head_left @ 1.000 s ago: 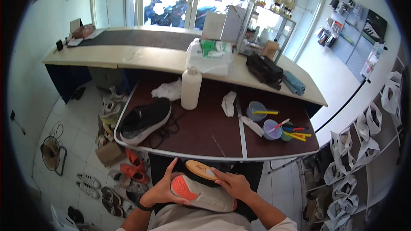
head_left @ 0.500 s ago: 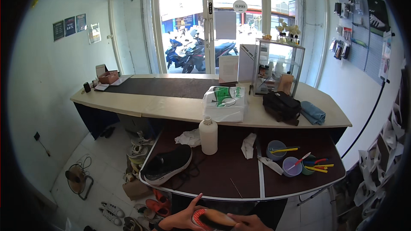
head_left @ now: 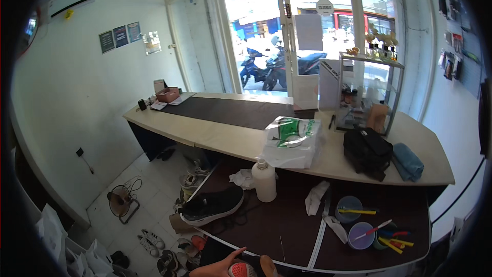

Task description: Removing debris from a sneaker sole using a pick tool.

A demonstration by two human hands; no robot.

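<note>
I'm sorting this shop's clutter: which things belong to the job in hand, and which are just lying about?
Apparently part of the job:
shoe with red sole patch, at the left hand
tan-backed brush beside it

Apparently just lying about:
black sneaker
black bag
folded blue cloth
floor fan

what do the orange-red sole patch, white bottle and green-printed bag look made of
Sole patch: probably rubber, matte-looking, with a patterned surface.
White bottle: likely plastic, smooth and opaque, softly shaded.
Green-printed bag: apparently thin plastic film, glossy, its wrinkles catching light.
</note>
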